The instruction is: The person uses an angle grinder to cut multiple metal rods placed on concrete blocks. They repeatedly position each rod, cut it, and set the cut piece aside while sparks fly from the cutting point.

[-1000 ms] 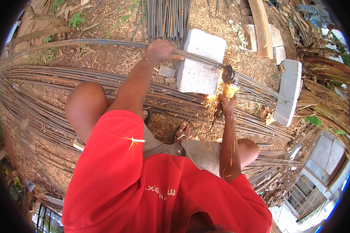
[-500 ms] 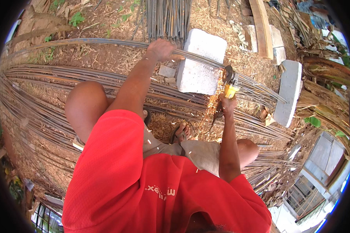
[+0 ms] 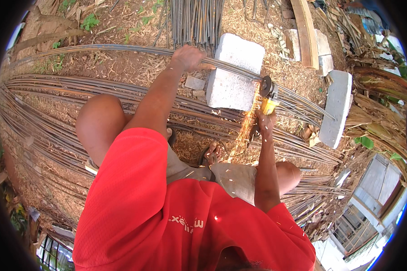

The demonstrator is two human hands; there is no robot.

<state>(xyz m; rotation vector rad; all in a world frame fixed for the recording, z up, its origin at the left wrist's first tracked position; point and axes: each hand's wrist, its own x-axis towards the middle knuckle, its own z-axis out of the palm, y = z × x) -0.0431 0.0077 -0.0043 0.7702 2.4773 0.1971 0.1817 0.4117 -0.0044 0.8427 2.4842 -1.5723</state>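
A bundle of thin steel rods (image 3: 122, 48) lies across a grey concrete block (image 3: 233, 74). My left hand (image 3: 187, 58) presses down on the rods just left of the block. In my right hand (image 3: 266, 120) is a yellow angle grinder (image 3: 269, 97); its disc meets the rods at the block's right edge. Orange sparks (image 3: 244, 131) stream down toward my feet. I am squatting, in a red shirt, knees on either side.
Many long rods (image 3: 54, 117) curve over the straw-strewn ground on the left and under me. A second concrete block (image 3: 337, 108) stands to the right. Another rod bundle (image 3: 196, 20) and wooden planks (image 3: 305, 31) lie at the top.
The grinder has stayed at the same spot on the rods. The spray of sparks is now longer and falls further down. My left hand has not moved.
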